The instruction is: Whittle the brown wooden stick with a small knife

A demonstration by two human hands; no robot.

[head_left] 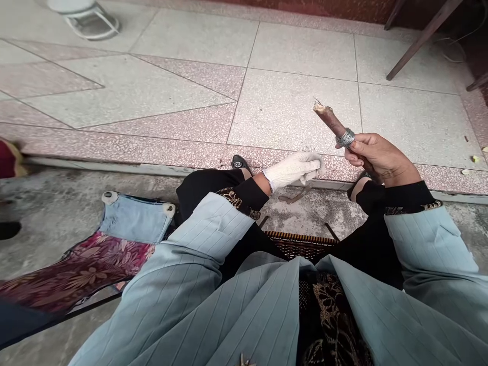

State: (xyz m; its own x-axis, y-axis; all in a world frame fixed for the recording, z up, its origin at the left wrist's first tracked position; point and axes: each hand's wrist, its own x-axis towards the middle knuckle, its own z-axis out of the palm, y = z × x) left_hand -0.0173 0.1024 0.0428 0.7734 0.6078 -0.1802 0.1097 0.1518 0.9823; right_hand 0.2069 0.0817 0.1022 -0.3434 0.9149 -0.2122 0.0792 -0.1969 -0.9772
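Note:
My right hand (pixel 375 155) is wrapped round a short brown stick (pixel 331 121), tilted with its pale broken end up and to the left. Silver wire (pixel 346 138) is wound in a thick coil round the stick, just above my fingers. A thin wire end pokes out at the stick's tip. To the left and lower, my left hand (pixel 293 170) wears a white knitted glove, its fingers curled closed near the tiled step's edge. What those fingers hold, if anything, is too blurred to make out. Below the glove a bent brown piece (pixel 295 196) lies on the concrete.
A wicker seat edge (pixel 301 239) shows between my legs. At left is a folding chair with blue and floral cloth (pixel 135 218). A white stool (pixel 89 20) stands on the tiles at upper left, and wooden furniture legs (pixel 419 43) at upper right.

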